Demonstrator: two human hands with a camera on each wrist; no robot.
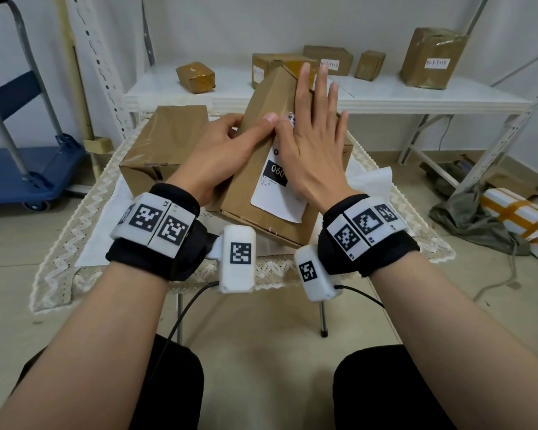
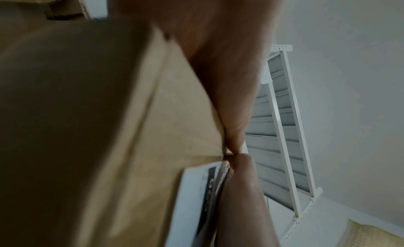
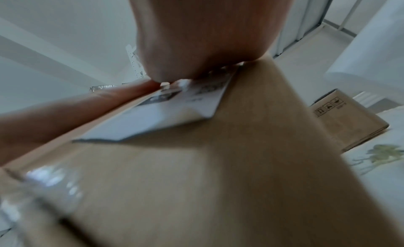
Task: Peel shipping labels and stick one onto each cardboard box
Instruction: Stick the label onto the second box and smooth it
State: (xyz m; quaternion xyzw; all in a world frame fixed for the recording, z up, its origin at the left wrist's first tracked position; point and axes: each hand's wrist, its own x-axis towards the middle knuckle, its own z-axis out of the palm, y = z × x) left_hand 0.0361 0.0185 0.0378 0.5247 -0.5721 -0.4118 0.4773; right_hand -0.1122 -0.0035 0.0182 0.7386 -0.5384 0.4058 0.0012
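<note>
A brown cardboard box (image 1: 246, 187) stands tilted on the small table, one long edge raised. A white shipping label (image 1: 277, 197) with a black block lies on its upper face. My right hand (image 1: 314, 141) lies flat on the label with straight, spread fingers. My left hand (image 1: 227, 150) grips the box's left edge, thumb laid across the top face beside the label. In the left wrist view the label (image 2: 192, 199) lies on the box (image 2: 87, 129). The right wrist view shows my palm (image 3: 196, 34) on the label (image 3: 164, 119), whose near corner lifts slightly.
A second taped box (image 1: 165, 141) sits to the left on the lace-covered table (image 1: 84, 212); another box (image 3: 345, 123) stands behind on the right. Loose white paper (image 1: 373, 181) lies nearby. A white shelf (image 1: 385, 94) carries several boxes. A blue trolley (image 1: 19, 175) stands far left.
</note>
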